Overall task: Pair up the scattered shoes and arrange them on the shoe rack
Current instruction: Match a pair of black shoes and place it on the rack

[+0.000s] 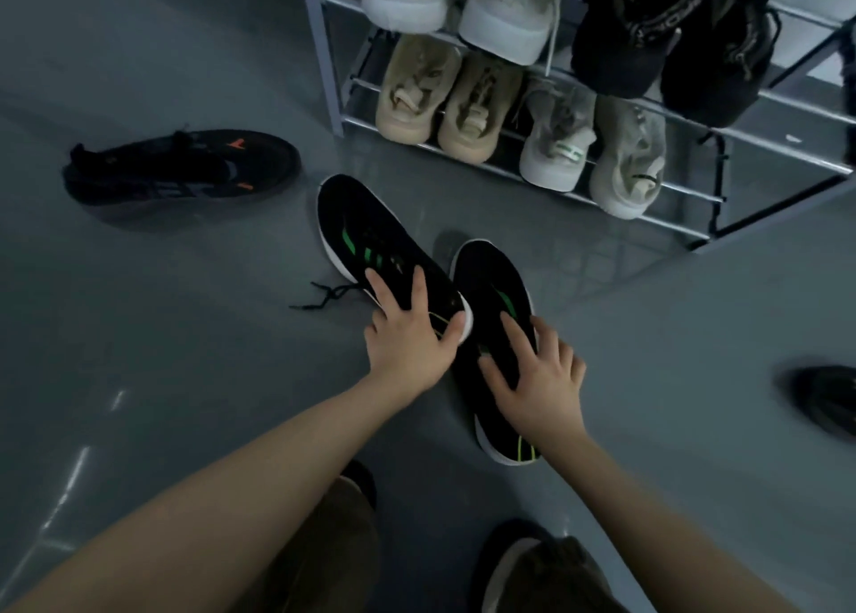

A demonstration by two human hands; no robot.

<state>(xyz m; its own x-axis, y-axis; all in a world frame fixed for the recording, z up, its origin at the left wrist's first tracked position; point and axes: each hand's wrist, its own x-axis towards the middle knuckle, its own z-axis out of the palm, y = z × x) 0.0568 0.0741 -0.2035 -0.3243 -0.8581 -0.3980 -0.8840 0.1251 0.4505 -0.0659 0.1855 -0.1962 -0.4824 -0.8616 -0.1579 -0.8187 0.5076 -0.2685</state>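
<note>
Two black shoes with green stripes and white soles lie side by side on the grey floor in front of the shoe rack (324, 66). My left hand (407, 334) grips the heel end of the left black-green shoe (366, 223), with its thumb curled round the heel. On the right black-green shoe (486, 274) rests my right hand (537, 381), its fingers spread flat over the upper. A black shoe with orange marks (185, 167) lies alone to the left. Another dark shoe (829, 399) shows partly at the right edge.
The rack's lower shelf carries a beige pair (440, 98) and a grey-white pair (593, 149). The shelf above holds a white pair (463, 1) and a black pair (671, 33). A loose black lace (324, 295) trails left of the held shoe.
</note>
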